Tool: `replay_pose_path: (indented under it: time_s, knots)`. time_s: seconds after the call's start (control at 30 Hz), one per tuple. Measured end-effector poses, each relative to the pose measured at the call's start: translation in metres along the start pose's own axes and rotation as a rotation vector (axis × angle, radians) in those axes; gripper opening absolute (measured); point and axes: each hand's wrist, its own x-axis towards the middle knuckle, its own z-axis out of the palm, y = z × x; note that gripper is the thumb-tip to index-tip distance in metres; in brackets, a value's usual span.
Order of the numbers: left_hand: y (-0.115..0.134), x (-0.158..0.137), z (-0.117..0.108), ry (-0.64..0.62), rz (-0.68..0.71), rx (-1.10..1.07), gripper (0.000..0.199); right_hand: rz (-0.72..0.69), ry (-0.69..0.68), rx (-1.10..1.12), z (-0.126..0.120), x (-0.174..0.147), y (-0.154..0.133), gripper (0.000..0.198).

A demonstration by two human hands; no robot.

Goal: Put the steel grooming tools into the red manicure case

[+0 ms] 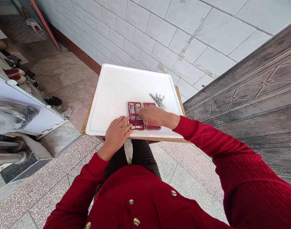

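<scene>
A dark red manicure case (135,123) lies unfolded on the white tray, with several slim metal tools (133,111) strapped in its left half. My left hand (117,133) rests flat at the case's left edge, its fingers spread and touching the rim. Above the middle of the case, my right hand (153,115) has its fingers pinched together over the tool slots; whatever is between them is hidden. It also covers much of the case's right half (153,127). Just beyond the right hand sits a small heap of loose silvery clippers and scissors-like tools (158,100).
The white tray (117,82) stands on a small wooden table (180,98). A tiled wall (145,35) rises behind it, and a dark patterned metal door (243,95) is at the right. Shelves with shoes (16,76) stand at the left.
</scene>
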Motion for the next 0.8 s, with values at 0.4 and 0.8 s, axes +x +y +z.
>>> replay_pose_path:
  time_s: [0.4, 0.8]
  knots:
    - [0.002, 0.002, -0.003, -0.011, 0.004, 0.015, 0.031, -0.037, -0.062, -0.019, 0.002, -0.007, -0.021, 0.015]
    - [0.002, 0.002, 0.0, 0.008, -0.026, -0.018, 0.036, -0.035, -0.003, 0.063, 0.005, -0.004, -0.027, 0.013]
